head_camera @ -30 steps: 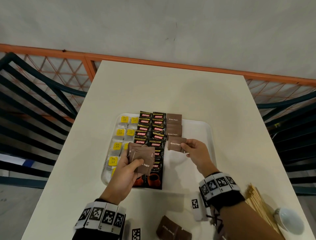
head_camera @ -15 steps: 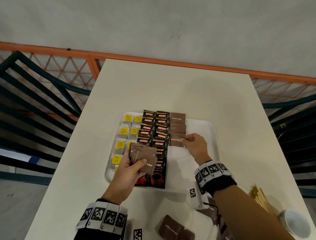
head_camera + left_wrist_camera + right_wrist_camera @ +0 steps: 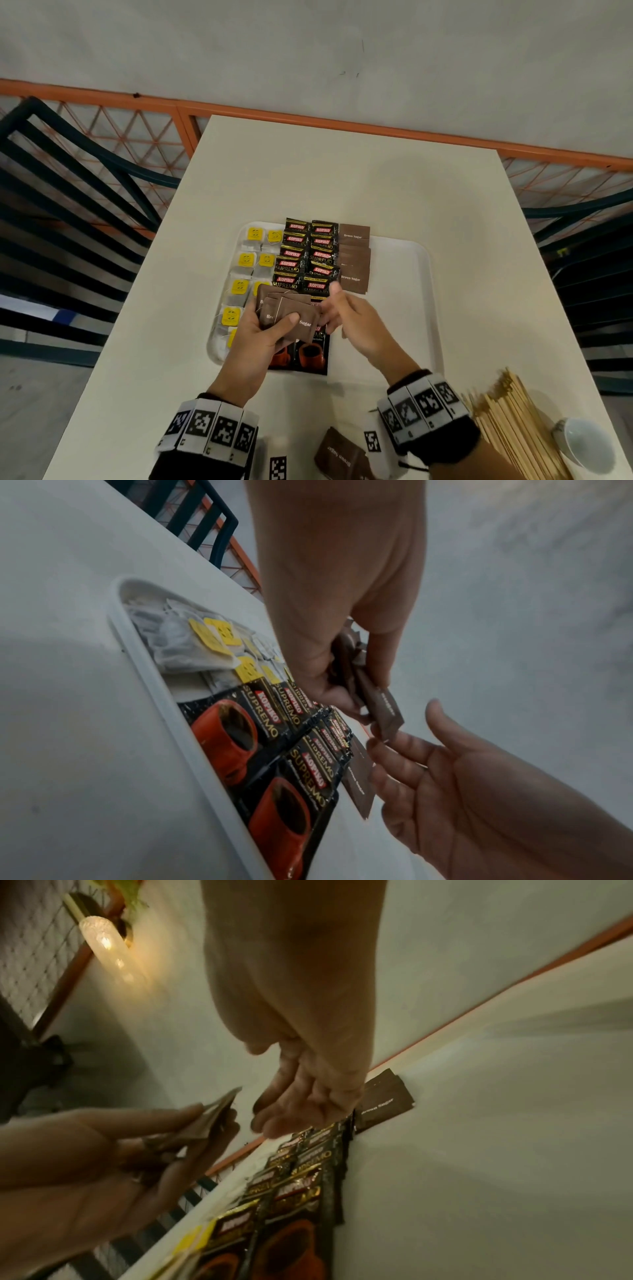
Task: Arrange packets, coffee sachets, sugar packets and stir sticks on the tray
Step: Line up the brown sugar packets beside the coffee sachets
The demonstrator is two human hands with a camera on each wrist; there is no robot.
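A white tray [image 3: 424,274] holds yellow-tagged tea bags [image 3: 246,263], black coffee sachets [image 3: 308,260] and a column of brown sugar packets [image 3: 354,270]. Over the tray's near half, my left hand [image 3: 270,329] grips a fanned stack of brown sugar packets [image 3: 291,315], thumb on top. My right hand [image 3: 330,305] is beside that stack with relaxed fingers and holds nothing. In the left wrist view its fingertips [image 3: 373,739] touch the lowest packet's corner [image 3: 387,721], with the thumb apart. The right wrist view shows the empty right hand [image 3: 274,1112] near the stack [image 3: 212,1118].
A bundle of wooden stir sticks [image 3: 513,425] and a white cup [image 3: 585,445] lie at the table's near right. More brown sugar packets [image 3: 337,455] sit on the table between my wrists. Dark chairs and an orange railing surround the table.
My right hand set a brown sugar packet on the tray's sugar column, let go, and drew back left to the stack in my left hand.
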